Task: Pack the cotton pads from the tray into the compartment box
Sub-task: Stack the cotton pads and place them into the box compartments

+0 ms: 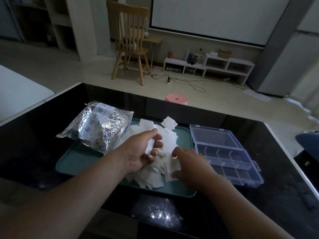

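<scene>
A heap of white square cotton pads [168,140] lies on a teal tray [72,163] in the middle of the black table. My left hand [139,150] is over the heap, fingers curled round a few pads [149,146]. My right hand [189,164] rests on the right side of the heap, fingers spread and bent onto the pads; whether it grips any is hidden. A clear plastic compartment box [229,163] stands open just right of the tray, its lid [214,135] folded back, its compartments showing no pads.
A crinkled silver foil bag [96,128] lies on the tray's far left corner. The table's far edge runs behind the tray, with a pink stool [176,99] beyond it. A dark blue object [309,140] sits at the right edge.
</scene>
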